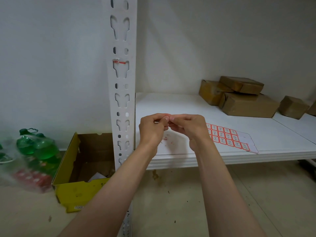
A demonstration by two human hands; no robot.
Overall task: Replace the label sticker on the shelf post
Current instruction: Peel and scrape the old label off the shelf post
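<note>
1. Left hand (151,128) & right hand (186,125) meet at frame centre, just above the front of the white shelf (179,106). Fingers of both curled, fingertips touching each other.
2. Both seem to pinch a tiny scrap w/ a hint of red at the fingertips; too small to tell what it is.
3. Sticker sheet (230,137) lies flat on the shelf just right of the right hand, near the front edge: rows of red-bordered labels, far right part of the backing bare.
4. Small red bits (165,138) scattered on the shelf under the hands.
5. Shelf post (121,82), white w/ keyhole slots, stands upright left of centre, just left of the left hand.
6. Torn label remnant (119,62), red & white, stuck on the post in the upper part of frame, well above the hands.
7. Brown parcels (239,98) stacked at the shelf's back right; one more (293,106) at far right.
8. Lower left: open yellow box (82,190) on the floor beside the post; green bottles (34,146) in wrap left of it.
</note>
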